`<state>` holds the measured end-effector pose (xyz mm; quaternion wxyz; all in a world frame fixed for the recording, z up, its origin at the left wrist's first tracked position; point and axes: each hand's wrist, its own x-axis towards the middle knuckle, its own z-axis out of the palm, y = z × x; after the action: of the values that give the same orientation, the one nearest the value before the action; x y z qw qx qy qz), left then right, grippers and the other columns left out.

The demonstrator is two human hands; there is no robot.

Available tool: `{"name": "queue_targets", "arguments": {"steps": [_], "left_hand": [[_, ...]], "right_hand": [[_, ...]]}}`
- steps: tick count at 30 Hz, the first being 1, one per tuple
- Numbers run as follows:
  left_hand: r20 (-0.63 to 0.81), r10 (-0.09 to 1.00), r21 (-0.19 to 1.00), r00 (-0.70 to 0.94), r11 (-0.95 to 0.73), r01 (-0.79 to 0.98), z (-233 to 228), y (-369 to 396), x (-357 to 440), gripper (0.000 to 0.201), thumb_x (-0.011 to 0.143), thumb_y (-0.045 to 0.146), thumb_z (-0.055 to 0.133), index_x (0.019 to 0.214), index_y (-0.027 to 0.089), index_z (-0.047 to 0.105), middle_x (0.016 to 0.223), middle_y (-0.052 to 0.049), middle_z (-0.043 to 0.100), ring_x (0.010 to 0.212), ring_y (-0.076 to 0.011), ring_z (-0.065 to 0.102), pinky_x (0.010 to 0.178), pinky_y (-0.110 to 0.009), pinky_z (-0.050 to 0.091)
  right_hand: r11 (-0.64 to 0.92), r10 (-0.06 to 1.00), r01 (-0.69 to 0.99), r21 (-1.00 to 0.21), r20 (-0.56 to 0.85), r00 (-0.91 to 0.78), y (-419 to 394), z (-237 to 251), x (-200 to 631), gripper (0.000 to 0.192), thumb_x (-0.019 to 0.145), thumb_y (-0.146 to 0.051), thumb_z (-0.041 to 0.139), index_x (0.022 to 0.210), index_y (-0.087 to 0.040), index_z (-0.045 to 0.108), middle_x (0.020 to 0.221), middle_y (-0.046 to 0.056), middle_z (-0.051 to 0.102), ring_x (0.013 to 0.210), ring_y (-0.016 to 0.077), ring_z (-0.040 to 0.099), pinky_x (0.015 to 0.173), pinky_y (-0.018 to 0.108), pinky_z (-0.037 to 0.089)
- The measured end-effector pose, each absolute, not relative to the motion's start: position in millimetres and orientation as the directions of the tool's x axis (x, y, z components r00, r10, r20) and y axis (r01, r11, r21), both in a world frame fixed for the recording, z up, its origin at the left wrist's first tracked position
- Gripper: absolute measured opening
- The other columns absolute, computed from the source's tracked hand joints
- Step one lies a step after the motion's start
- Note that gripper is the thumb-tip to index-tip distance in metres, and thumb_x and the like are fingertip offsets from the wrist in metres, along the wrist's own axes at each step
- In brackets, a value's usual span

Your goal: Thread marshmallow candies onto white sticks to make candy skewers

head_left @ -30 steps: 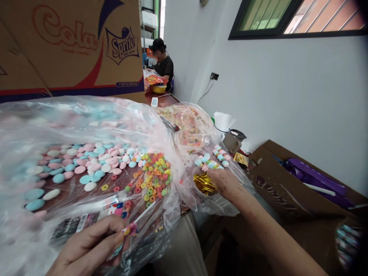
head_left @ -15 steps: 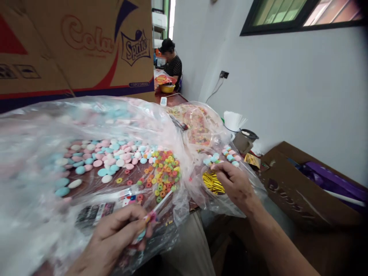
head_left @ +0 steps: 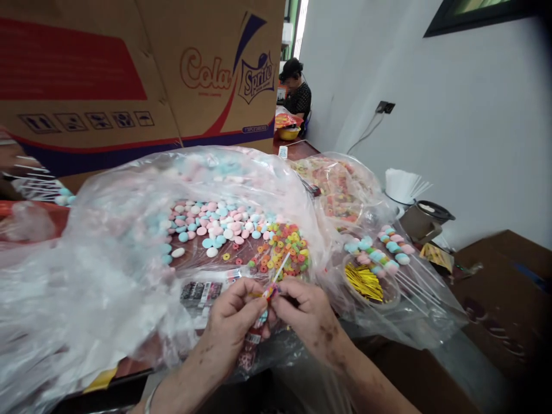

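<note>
My left hand point(head_left: 237, 310) is closed around a wrapped candy skewer point(head_left: 263, 317), with blue candy showing in its printed clear bag. Its white stick point(head_left: 282, 267) points up and away. At the gathered neck of the bag, my right hand point(head_left: 302, 305) pinches a gold twist tie point(head_left: 256, 295); a short end shows beside my left fingertips, and the rest is hidden. To the right stands a round tub point(head_left: 393, 296) with a bundle of gold twist ties point(head_left: 364, 282). Finished-looking candy skewers point(head_left: 394, 244) lie beyond it on clear plastic.
Pink, blue and white candies point(head_left: 215, 221) and ring-shaped gummies point(head_left: 288, 247) spread over plastic ahead. A large carton point(head_left: 129, 75) stands behind. On the right are a mug point(head_left: 425, 221), white sticks point(head_left: 403, 184) and a brown box point(head_left: 495, 299). A person point(head_left: 297, 95) sits at the far end.
My right hand has moved left from the tub of twist ties to the bag neck in my left hand. The view has turned left, showing more of the carton.
</note>
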<state>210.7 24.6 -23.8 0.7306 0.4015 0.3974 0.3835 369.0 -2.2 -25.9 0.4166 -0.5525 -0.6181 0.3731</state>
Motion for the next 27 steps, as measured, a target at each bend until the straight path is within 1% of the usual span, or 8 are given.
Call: {"name": "queue_targets", "arguments": {"steps": [4, 8, 10, 13, 18, 22, 25, 27], "left_hand": [[-0.246, 0.925, 0.919, 0.291, 0.317, -0.233, -29, 27, 212, 0.025, 0.069, 0.036, 0.08, 0.074, 0.018, 0.063, 0.056, 0.005, 0.063, 0.045, -0.0099, 0.056, 0.044, -0.018, 0.042], [-0.2, 0.952, 0.966, 0.232, 0.231, -0.115, -31, 34, 213, 0.023, 0.074, 0.037, 0.071, 0.067, 0.019, 0.058, 0.053, 0.007, 0.056, 0.045, -0.0095, 0.049, 0.045, -0.019, 0.041], [-0.186, 0.946, 0.981, 0.264, 0.193, 0.001, -29, 39, 211, 0.021, 0.074, 0.034, 0.067, 0.064, 0.02, 0.056, 0.051, 0.007, 0.052, 0.047, -0.0103, 0.047, 0.046, -0.02, 0.04], [-0.233, 0.863, 0.971, 0.449, 0.182, 0.155, -22, 47, 203, 0.008, 0.071, 0.026, 0.06, 0.067, 0.019, 0.057, 0.055, 0.006, 0.053, 0.05, -0.0118, 0.049, 0.047, -0.02, 0.039], [-0.369, 0.609, 0.911, 0.702, 0.088, 0.402, -7, 56, 193, 0.012, 0.062, 0.014, 0.055, 0.072, 0.017, 0.062, 0.06, 0.005, 0.056, 0.053, -0.0127, 0.052, 0.049, -0.021, 0.042], [-0.252, 0.692, 0.812, 0.677, -0.229, 0.537, -5, 53, 197, 0.01, 0.069, 0.012, 0.054, 0.071, 0.018, 0.062, 0.06, 0.003, 0.061, 0.057, -0.0158, 0.058, 0.051, -0.022, 0.042], [-0.09, 0.802, 0.703, 0.591, -0.368, 0.608, -9, 45, 207, 0.014, 0.077, 0.008, 0.052, 0.075, 0.018, 0.061, 0.072, -0.004, 0.069, 0.067, -0.0207, 0.062, 0.062, -0.03, 0.045], [0.068, 0.837, 0.595, 0.544, -0.471, 0.651, -15, 43, 213, 0.019, 0.081, 0.004, 0.048, 0.078, 0.018, 0.06, 0.08, -0.009, 0.07, 0.072, -0.0238, 0.063, 0.068, -0.034, 0.048]], "right_hand": [[0.202, 0.973, 0.522, -0.829, 0.231, -0.009, -1, -32, 359, 0.024, 0.09, -0.014, 0.051, 0.067, -0.019, 0.057, 0.064, -0.003, 0.055, 0.06, 0.0114, 0.053, 0.056, 0.022, 0.039], [0.479, 0.692, 0.841, -0.249, 0.697, -0.188, -1, -37, 354, 0.027, 0.095, -0.007, 0.045, 0.079, -0.016, 0.065, 0.069, 0.003, 0.059, 0.067, 0.0172, 0.052, 0.065, 0.029, 0.042], [0.551, 0.559, 0.834, 0.004, 0.741, -0.373, 0, -35, 359, 0.031, 0.1, -0.01, 0.04, 0.09, -0.013, 0.069, 0.072, 0.006, 0.063, 0.072, 0.0203, 0.052, 0.07, 0.033, 0.043], [0.702, 0.43, 0.689, 0.179, 0.665, -0.611, 4, -23, 374, 0.038, 0.104, -0.013, 0.032, 0.099, -0.012, 0.07, 0.093, 0.01, 0.071, 0.088, 0.0227, 0.057, 0.081, 0.038, 0.043], [0.83, 0.352, 0.489, 0.269, 0.429, -0.832, 5, -1, 390, 0.026, 0.102, -0.013, 0.044, 0.098, -0.015, 0.069, 0.114, 0.008, 0.07, 0.097, 0.021, 0.056, 0.08, 0.036, 0.042], [0.787, 0.462, 0.564, 0.249, 0.368, -0.807, -1, -4, 382, 0.026, 0.1, -0.014, 0.042, 0.094, -0.013, 0.068, 0.092, 0.01, 0.068, 0.083, 0.0231, 0.054, 0.074, 0.038, 0.043], [0.616, 0.586, 0.761, 0.205, 0.527, -0.616, 1, -18, 370, 0.031, 0.096, -0.006, 0.038, 0.091, -0.011, 0.068, 0.082, 0.012, 0.065, 0.079, 0.0251, 0.051, 0.072, 0.038, 0.042], [0.492, 0.654, 0.87, 0.031, 0.647, -0.393, 8, -30, 363, 0.031, 0.094, -0.004, 0.038, 0.086, -0.014, 0.066, 0.075, 0.01, 0.062, 0.074, 0.0244, 0.049, 0.067, 0.036, 0.04]]}}
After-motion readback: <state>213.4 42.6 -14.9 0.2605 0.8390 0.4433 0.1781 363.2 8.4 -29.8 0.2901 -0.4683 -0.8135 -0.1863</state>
